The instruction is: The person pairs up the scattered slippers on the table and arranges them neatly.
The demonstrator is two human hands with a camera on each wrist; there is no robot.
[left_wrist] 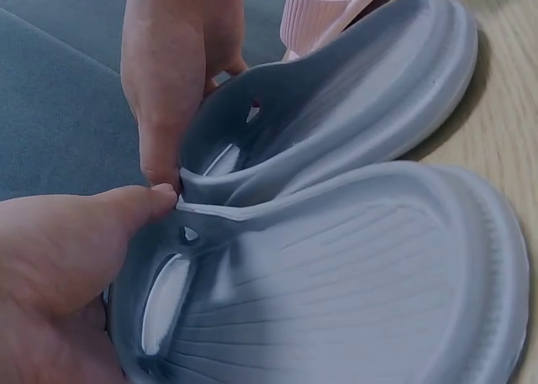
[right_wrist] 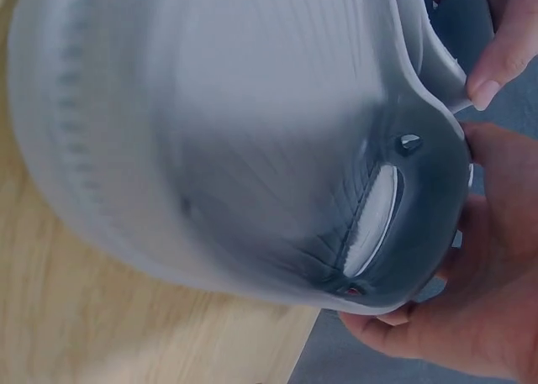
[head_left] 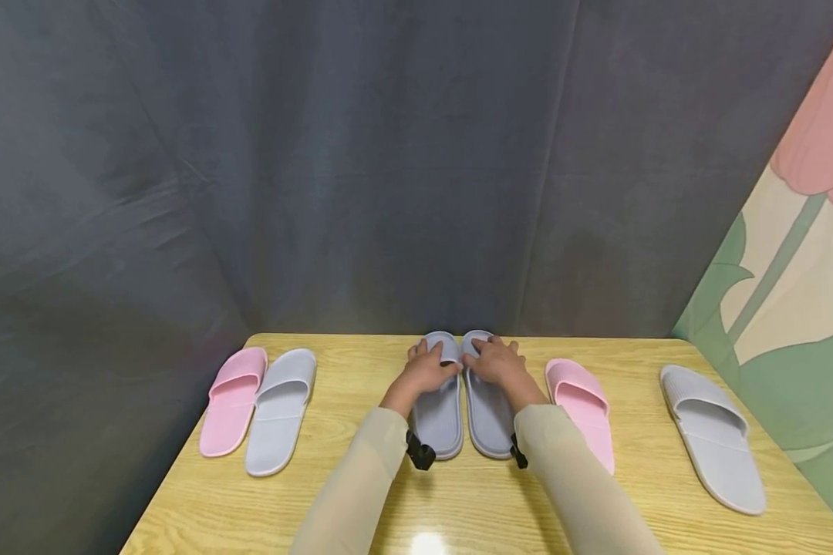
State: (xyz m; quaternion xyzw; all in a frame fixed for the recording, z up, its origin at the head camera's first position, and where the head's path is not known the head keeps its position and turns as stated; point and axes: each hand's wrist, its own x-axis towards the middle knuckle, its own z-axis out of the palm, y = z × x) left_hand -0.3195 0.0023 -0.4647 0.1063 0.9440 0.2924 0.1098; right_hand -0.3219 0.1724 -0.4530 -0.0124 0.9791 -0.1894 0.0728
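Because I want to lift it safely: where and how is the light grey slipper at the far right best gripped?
Probably by its ribbed strap, coming from the near side: the slipper lies sole down, the strap arches up, its opening facing this side, so fingers could slide under, thumb on top.

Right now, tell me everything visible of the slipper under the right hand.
The slipper is grey, seemingly moulded foam or rubber, with a broad strap and a finely grooved footbed. A long opening and small holes show towards the toe. It lies sole down on the wood-grained table, toe towards the dark curtain, close beside its grey mate. The right hand grips the strap.
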